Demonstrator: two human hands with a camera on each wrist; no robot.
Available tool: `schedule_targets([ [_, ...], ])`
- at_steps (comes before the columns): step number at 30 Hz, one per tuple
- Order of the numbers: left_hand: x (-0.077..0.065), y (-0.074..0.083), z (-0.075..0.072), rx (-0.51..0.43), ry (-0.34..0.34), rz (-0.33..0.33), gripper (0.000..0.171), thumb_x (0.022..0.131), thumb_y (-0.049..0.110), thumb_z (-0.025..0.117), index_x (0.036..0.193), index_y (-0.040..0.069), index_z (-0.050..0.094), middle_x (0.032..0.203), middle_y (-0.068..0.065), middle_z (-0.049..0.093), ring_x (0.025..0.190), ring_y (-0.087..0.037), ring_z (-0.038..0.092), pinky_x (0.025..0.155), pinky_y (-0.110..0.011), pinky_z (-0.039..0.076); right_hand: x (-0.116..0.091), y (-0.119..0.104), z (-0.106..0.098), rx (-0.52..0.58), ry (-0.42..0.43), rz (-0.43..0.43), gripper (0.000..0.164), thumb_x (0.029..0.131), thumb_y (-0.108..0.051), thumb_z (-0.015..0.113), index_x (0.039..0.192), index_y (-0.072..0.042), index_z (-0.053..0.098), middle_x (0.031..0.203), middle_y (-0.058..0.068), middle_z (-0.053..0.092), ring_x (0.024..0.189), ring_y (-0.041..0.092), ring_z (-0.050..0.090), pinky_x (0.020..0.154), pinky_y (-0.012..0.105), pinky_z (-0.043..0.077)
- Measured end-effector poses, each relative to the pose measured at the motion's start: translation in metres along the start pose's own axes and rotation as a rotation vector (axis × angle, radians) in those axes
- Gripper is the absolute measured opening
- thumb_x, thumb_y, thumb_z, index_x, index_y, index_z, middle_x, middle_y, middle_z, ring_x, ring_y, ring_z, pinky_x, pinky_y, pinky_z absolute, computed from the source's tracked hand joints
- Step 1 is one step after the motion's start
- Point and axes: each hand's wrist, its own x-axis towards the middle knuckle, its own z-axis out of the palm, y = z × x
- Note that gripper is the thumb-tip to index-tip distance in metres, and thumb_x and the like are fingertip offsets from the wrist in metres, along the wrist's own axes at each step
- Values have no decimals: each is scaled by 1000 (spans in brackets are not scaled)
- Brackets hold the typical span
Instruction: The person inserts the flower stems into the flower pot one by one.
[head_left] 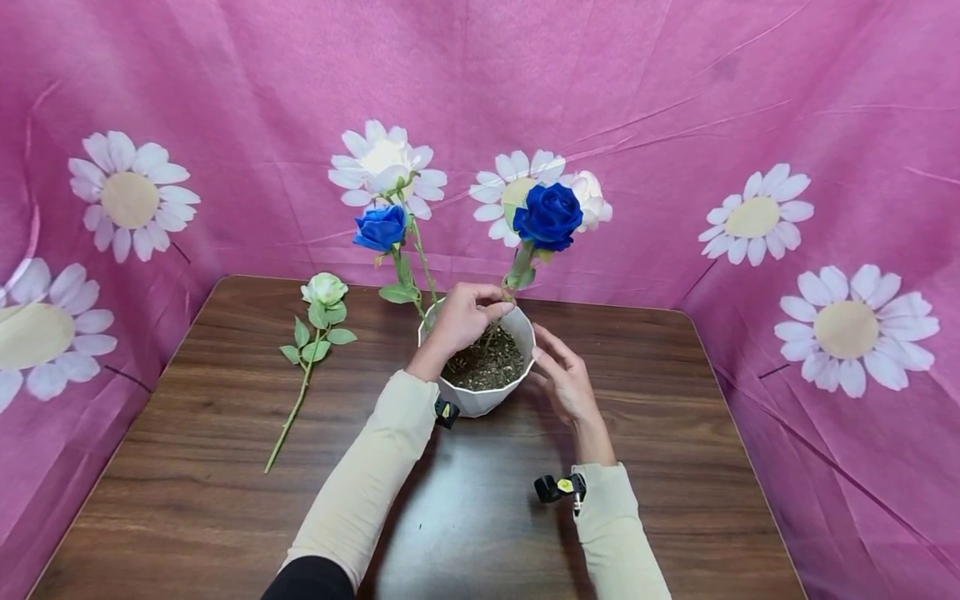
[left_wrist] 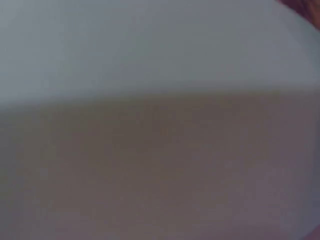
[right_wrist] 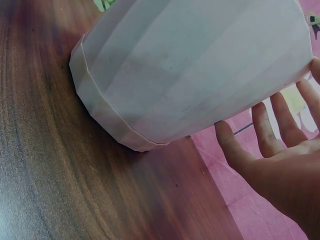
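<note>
Far left, a pale green rose [head_left: 316,351] lies on the surface [head_left: 195,417]. Then a small blue rose [head_left: 380,227] and a white rose [head_left: 388,173] stand in the pot [head_left: 480,403], which has dark soil [head_left: 483,371] inside. Left grip [head_left: 467,318] pinches the stem of the big blue rose [head_left: 550,217] near the pot's back rim; I'd guess it's light, stiff-stemmed, soft-petalled, so hold the stem, not the bloom. Right grip [head_left: 566,379] has fingers spread, tips touching the pot's side.

No legible text.
Small yellow patches [head_left: 565,485] on the black wrist-worn cameras [head_left: 547,490], behind the fingers [head_left: 555,343], are too small to read.
</note>
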Motion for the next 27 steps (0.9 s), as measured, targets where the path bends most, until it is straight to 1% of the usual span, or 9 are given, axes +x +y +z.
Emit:
schedule_targets([
  [4,-4,-3,-2,80,3,2,14,94,16,74,101,5,81,101,-6,77,83,-15,66,72,-26,53,-1,0,0,6,0,6,53,102,3,50,152,9,35,132,5,57,110,18,63,95,41,56],
  [9,-8,-7,-2,140,15,-5,11,94,17,75,99,9,82,95,-3,76,70,-10,61,65,-26,51,-2,1,0,21,11,11,53,102,4,51,152,7,35,134,6,56,109,19,63,92,38,57],
  [14,-10,-8,-2,181,7,-13,9,94,16,75,95,11,82,85,-1,72,59,-8,57,59,-24,49,-2,3,-3,11,-18,-37,55,101,-7,60,151,5,40,135,7,55,109,18,63,89,35,58],
  [16,-10,-7,-2,196,-3,5,8,94,16,75,94,10,81,84,-1,71,61,-9,57,61,-24,49,-1,6,-5,4,-39,-64,55,100,-13,65,150,0,46,135,6,56,110,17,63,89,34,58],
  [17,-10,-7,-2,199,-11,12,8,94,16,75,95,10,81,84,0,71,62,-9,57,61,-24,49,1,10,-9,27,-66,-87,54,99,-13,67,148,-2,49,135,7,57,110,18,63,88,35,58],
  [20,-10,-8,-3,215,-25,14,9,94,17,75,95,11,81,83,2,70,66,-9,57,63,-24,48,1,12,-10,17,-85,-97,51,99,-16,67,147,-7,53,135,5,57,111,17,63,89,35,58],
  [23,-9,-10,-4,220,-27,-2,9,94,18,74,95,12,81,83,2,70,67,-10,57,63,-24,48,1,10,-7,19,-73,-77,54,99,-12,65,149,-2,48,137,7,55,111,19,63,90,37,58],
  [24,-9,-11,-4,219,-33,-2,10,94,19,74,96,13,82,85,2,70,68,-10,57,64,-25,48,0,6,-3,-6,-45,-55,55,100,-11,63,150,0,45,137,7,55,110,19,63,91,37,58],
  [27,-8,-10,-5,202,-58,10,12,95,19,74,101,12,82,92,-1,73,74,-11,60,69,-25,51,0,2,0,-2,-14,-22,54,101,-3,57,151,7,38,135,9,55,109,19,63,92,37,57],
])
